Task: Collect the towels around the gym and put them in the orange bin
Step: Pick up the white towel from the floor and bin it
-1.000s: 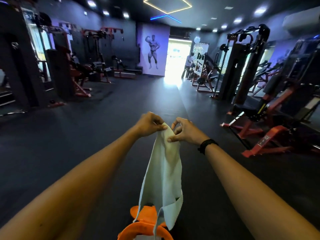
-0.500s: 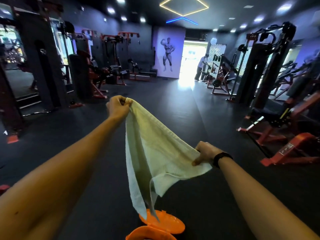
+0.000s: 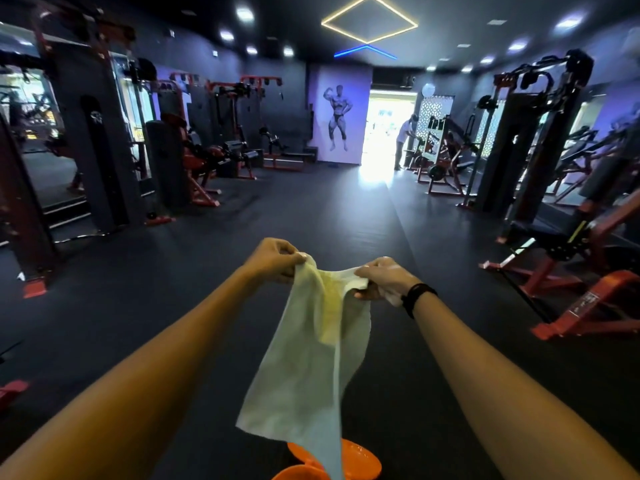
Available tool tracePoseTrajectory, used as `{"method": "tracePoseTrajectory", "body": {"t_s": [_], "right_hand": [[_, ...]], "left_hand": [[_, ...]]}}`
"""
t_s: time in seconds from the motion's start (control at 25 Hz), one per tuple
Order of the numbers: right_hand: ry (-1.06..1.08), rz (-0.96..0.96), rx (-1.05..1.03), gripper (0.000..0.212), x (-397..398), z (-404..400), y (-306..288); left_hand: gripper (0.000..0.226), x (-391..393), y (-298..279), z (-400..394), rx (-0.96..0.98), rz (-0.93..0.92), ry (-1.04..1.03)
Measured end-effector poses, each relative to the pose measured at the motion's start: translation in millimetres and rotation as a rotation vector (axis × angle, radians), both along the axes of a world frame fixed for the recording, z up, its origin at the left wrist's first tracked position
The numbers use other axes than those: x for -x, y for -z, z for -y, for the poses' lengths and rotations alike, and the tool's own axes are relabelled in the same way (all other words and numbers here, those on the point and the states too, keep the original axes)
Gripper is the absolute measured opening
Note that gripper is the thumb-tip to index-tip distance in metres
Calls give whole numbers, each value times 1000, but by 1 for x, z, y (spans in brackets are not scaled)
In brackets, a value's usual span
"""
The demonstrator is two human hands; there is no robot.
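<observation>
Head camera gives me the dark gym floor (image 3: 145, 306) first, then the pale towel (image 3: 304, 375) hanging between both arms above the orange bin (image 3: 360, 460) at the bottom edge. My left hand (image 3: 277, 259) pinches its top edge; my right hand (image 3: 381, 278) grips the other corner, fingers curled.

— Can any text, brand or number be read?
— None can be made out. A label is seen on the orange machine foot (image 3: 588, 301) at the near right, but it is blurred beyond reading.
</observation>
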State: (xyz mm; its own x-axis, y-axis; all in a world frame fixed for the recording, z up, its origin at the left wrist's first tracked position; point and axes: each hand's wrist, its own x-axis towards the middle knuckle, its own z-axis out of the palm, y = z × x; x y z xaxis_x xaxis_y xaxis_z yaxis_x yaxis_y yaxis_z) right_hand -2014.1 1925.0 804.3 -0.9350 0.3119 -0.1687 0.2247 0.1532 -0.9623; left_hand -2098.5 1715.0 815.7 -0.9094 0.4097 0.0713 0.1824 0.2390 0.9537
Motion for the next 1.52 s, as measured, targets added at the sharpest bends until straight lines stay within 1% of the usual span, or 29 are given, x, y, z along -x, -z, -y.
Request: {"method": "tracePoseTrajectory", "body": {"t_s": [0.08, 0.12, 0.2, 0.28, 0.32, 0.4, 0.44, 0.48, 0.56, 0.6, 0.64, 0.72, 0.76, 0.8, 0.88, 0.92, 0.96, 1.0, 1.04, 1.08, 1.16, 1.28, 1.36, 1.44, 1.52], "right_hand": [[-1, 5, 34, 10, 8, 17, -8], [7, 7, 26, 12, 12, 23, -11], [37, 6, -43, 23, 17, 29, -13], [73, -3, -82, 27, 20, 27, -14], [89, -10, -74, 25, 22, 24, -13], [86, 9, -88, 16, 22, 20, -12], [68, 24, -93, 10, 22, 20, -11], [46, 30, -77, 14, 21, 19, -10], [-27, 50, -63, 32, 11, 19, -11], [-70, 67, -121, 41, 6, 16, -12], [-119, 80, -249, 51, 0, 10, -13], [-253, 66, -533, 72, -8, -8, -9], [-326, 38, -639, 80, -9, -16, -4], [-375, 36, -711, 80, -11, -23, -1], [-442, 59, -814, 62, -13, -26, 4], [-451, 75, -887, 57, -14, -25, 7], [-434, 104, -984, 59, -14, -23, 11], [-406, 135, -1067, 63, -13, -22, 17], [-381, 176, -1112, 63, -12, -23, 23], [-366, 188, -1128, 57, -10, -26, 26], [-345, 72, -1055, 44, -8, -41, 30], [-223, -195, -714, 30, -10, -50, 19], [-195, -303, -508, 29, -10, -43, 14], [-179, -365, -420, 24, -7, -37, 12], [-147, -417, -393, 18, -4, -39, 14]], "left_hand": [[10, -11, 6, -8, -17, 16, 80], [9, -15, 10, -12, -25, 11, 111], [9, -21, 17, -17, -47, -13, 167], [16, -23, 23, -22, -81, -44, 208], [24, -24, 27, -24, -60, -86, 203], [42, -26, 34, -31, 45, -236, 118], [44, -28, 37, -36, 81, -317, 53], [40, -29, 40, -40, 95, -392, -6], [27, -29, 45, -44, 81, -482, -80], [23, -26, 47, -45, 68, -489, -94], [20, -24, 47, -44, 47, -472, -97], [15, -18, 44, -41, -55, -382, -63], [15, -14, 41, -39, -124, -330, -15], [17, -12, 38, -37, -174, -285, 39], [18, -10, 31, -36, -222, -213, 126], [16, -10, 27, -36, -236, -185, 151], [15, -12, 22, -35, -249, -164, 164], [14, -13, 18, -34, -275, -141, 162], [14, -11, 15, -33, -288, -135, 130], [13, -6, 13, -29, -302, -136, 83], [15, 9, 15, -19, -262, -180, -31], [11, 25, 32, -7, -12, -256, -220], [14, 24, 43, -3, 79, -255, -308], [21, 24, 50, -1, 79, -227, -290], [32, 25, 57, -2, 46, -193, -187]]}}
